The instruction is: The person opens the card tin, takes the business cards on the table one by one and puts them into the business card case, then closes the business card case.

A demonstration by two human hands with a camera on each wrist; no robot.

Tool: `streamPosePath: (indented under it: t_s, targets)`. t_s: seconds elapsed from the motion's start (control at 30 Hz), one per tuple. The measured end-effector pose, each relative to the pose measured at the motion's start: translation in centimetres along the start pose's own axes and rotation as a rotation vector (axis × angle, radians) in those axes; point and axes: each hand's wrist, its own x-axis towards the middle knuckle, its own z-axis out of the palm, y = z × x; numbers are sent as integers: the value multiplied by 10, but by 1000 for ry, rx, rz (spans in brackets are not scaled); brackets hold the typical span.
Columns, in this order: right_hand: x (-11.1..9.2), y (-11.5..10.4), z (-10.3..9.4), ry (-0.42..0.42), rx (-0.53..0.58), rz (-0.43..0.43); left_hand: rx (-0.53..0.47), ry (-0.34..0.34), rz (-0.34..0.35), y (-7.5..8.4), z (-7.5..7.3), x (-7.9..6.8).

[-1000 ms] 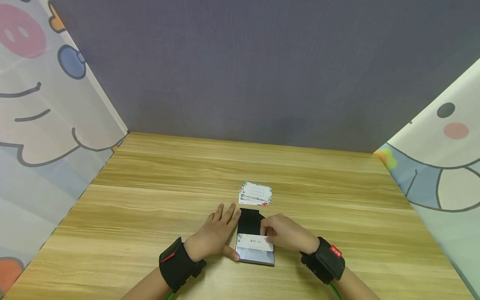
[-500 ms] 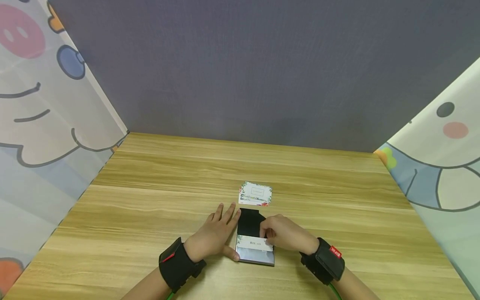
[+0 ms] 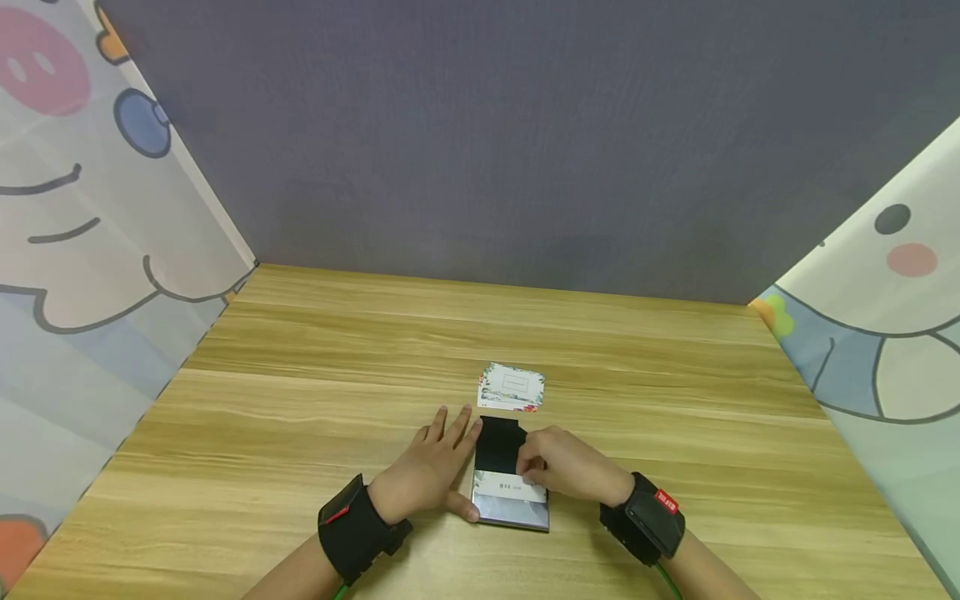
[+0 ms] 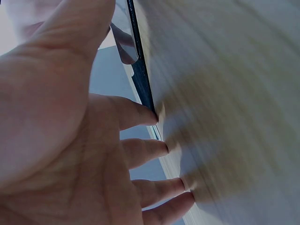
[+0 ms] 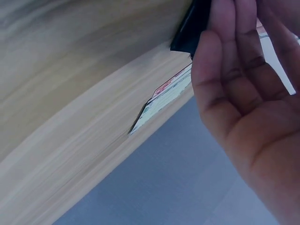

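A small card holder [image 3: 512, 512] lies on the table in the head view, with a silvery lower panel and a black upper part [image 3: 497, 446]. A white printed card [image 3: 495, 485] lies across its middle, just above the silvery panel. My left hand [image 3: 423, 475] rests flat with fingers spread; its thumb and a fingertip are at the holder's left edge. With curled fingers, my right hand [image 3: 573, 462] pinches the card at its right end. In the right wrist view a black corner of the holder [image 5: 190, 30] shows beside the right hand's fingers [image 5: 211, 70].
Beyond the holder lie white cards [image 3: 512, 387] with leaf and red flower prints, overlapping each other. The wooden table [image 3: 337, 350] ends at a dark grey partition [image 3: 480, 150]. Cartoon-printed sheets [image 3: 97, 250] stand at both sides. Both wrists wear black straps [image 3: 645, 518].
The card has shifted slightly toward the silvery panel. My right hand has moved a little to the left along it, while the left hand stays put.
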Motion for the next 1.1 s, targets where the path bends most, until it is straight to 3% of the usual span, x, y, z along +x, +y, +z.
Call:
streamPosePath:
  t_s: [0.2,0.5,0.63,1.1]
  targets:
    - [1,3,0,3,0,67,-4,0,4,1,-1,-1]
    - [5,13,-8,164,-62,66,3,7,12,2,-3,-2]
    - [12,17,-14,219,-54,112,13,17,14,2,-2,-2]
    - [33,36,-28,315,-92,238,17,0,2,1,-1,0]
